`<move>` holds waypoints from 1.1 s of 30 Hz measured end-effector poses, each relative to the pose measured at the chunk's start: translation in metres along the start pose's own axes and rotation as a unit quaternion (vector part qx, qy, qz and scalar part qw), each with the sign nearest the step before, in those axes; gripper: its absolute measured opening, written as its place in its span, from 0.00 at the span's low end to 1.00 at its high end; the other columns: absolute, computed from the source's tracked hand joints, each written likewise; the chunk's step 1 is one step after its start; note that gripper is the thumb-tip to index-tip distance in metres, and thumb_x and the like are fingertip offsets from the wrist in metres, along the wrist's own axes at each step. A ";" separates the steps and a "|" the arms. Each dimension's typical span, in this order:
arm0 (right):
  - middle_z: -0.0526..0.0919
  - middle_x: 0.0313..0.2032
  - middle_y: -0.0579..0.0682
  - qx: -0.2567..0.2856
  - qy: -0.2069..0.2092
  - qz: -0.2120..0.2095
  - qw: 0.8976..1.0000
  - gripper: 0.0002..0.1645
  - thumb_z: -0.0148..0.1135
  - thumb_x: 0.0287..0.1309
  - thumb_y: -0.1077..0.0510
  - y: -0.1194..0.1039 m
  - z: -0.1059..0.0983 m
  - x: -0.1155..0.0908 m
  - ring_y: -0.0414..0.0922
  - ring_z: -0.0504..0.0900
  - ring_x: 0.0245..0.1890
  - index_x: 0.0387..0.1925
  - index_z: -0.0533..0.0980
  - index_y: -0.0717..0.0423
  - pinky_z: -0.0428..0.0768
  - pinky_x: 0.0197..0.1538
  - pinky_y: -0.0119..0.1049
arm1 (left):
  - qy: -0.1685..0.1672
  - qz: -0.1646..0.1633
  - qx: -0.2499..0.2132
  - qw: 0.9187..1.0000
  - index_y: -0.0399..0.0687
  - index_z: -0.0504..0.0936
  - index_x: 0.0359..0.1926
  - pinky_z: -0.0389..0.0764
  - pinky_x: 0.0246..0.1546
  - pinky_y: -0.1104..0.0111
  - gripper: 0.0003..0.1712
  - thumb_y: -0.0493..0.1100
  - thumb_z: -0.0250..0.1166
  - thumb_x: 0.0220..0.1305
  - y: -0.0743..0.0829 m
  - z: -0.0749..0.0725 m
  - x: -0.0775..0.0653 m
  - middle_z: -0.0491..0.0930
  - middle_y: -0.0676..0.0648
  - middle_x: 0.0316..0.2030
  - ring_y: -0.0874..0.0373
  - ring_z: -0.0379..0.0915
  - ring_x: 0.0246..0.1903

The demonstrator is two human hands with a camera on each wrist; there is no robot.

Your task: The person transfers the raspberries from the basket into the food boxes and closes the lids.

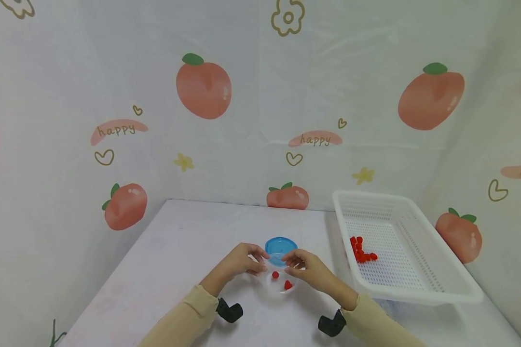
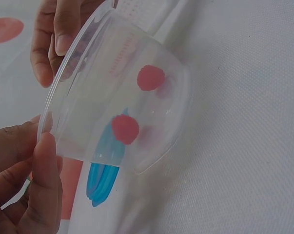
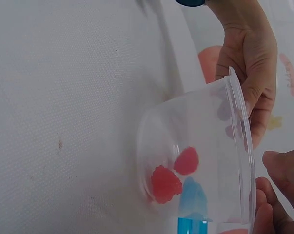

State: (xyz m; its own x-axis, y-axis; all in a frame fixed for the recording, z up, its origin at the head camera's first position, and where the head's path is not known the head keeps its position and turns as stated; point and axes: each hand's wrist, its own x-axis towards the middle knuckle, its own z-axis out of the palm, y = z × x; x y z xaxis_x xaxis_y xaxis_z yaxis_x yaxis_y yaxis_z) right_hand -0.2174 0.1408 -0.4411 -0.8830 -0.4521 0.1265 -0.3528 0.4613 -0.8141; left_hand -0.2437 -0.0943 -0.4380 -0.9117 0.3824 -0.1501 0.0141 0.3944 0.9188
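Observation:
A clear plastic tub stands upright on the table between both hands. Inside it, near the bottom, are two red raspberries. The left hand pinches the tub's rim on the left side, thumb and fingers on either side of the edge. Opposite, the right hand hovers at the rim with loosely bent fingers; a gap shows between its thumb and fingertips in the right wrist view, and nothing is held there. Just behind the tub lies a round blue lid, partly seen through the clear wall.
A white perforated plastic basket stands at the right of the table. Several red raspberries lie along its left side. The white tabletop meets a patterned cloth backdrop at the back.

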 end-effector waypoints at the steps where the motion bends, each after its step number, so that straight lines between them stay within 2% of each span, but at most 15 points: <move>1: 0.81 0.42 0.56 0.000 -0.001 0.000 1.000 0.14 0.65 0.60 0.58 0.000 0.000 0.000 0.42 0.78 0.40 0.47 0.77 0.58 0.78 0.45 0.25 | 0.000 -0.001 0.000 1.000 0.35 0.83 0.45 0.85 0.32 0.68 0.16 0.33 0.71 0.54 0.000 0.000 0.000 0.76 0.47 0.30 0.61 0.76 0.23; 12: 0.81 0.41 0.57 -0.005 -0.002 -0.006 1.000 0.14 0.65 0.60 0.58 0.000 -0.001 0.001 0.44 0.79 0.40 0.47 0.78 0.59 0.78 0.44 0.23 | 0.007 -0.002 0.007 1.000 0.38 0.84 0.44 0.84 0.32 0.69 0.15 0.34 0.72 0.53 -0.002 0.000 0.001 0.76 0.47 0.32 0.60 0.76 0.23; 19: 0.81 0.43 0.61 0.008 0.001 -0.005 1.000 0.16 0.63 0.61 0.58 -0.001 -0.006 0.003 0.49 0.80 0.43 0.48 0.76 0.63 0.82 0.47 0.30 | 0.005 0.002 0.008 1.000 0.37 0.83 0.45 0.85 0.31 0.69 0.15 0.34 0.71 0.54 -0.003 0.000 0.001 0.75 0.47 0.32 0.60 0.75 0.23; 21: 0.81 0.44 0.62 0.011 0.004 -0.008 1.000 0.16 0.63 0.61 0.58 -0.003 -0.009 0.003 0.50 0.80 0.44 0.48 0.76 0.63 0.82 0.47 0.29 | 0.004 0.003 0.007 1.000 0.37 0.83 0.45 0.85 0.31 0.68 0.15 0.34 0.71 0.54 -0.003 0.000 0.001 0.75 0.47 0.31 0.60 0.75 0.24; 28: 0.81 0.45 0.60 0.023 0.027 -0.030 0.999 0.15 0.63 0.62 0.59 -0.013 -0.022 0.003 0.49 0.81 0.44 0.48 0.76 0.61 0.82 0.47 0.29 | 0.003 0.002 0.003 1.000 0.37 0.83 0.45 0.84 0.31 0.69 0.15 0.34 0.72 0.54 -0.005 0.000 0.003 0.75 0.47 0.31 0.61 0.76 0.23; 33: 0.81 0.45 0.58 0.033 0.053 -0.050 0.997 0.15 0.63 0.61 0.60 -0.020 -0.033 0.003 0.50 0.81 0.44 0.49 0.75 0.63 0.80 0.46 0.26 | 0.005 0.003 0.002 1.000 0.37 0.83 0.44 0.84 0.31 0.69 0.15 0.33 0.72 0.53 -0.005 0.000 0.003 0.75 0.47 0.31 0.60 0.76 0.23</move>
State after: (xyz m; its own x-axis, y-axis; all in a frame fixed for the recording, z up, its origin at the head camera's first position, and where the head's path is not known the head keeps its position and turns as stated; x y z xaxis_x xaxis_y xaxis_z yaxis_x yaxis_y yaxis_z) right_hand -0.2230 0.1557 -0.4059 -0.8737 -0.4085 0.2641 -0.4215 0.3649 -0.8302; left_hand -0.2467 -0.0955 -0.4432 -0.9154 0.3766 -0.1421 0.0201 0.3953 0.9183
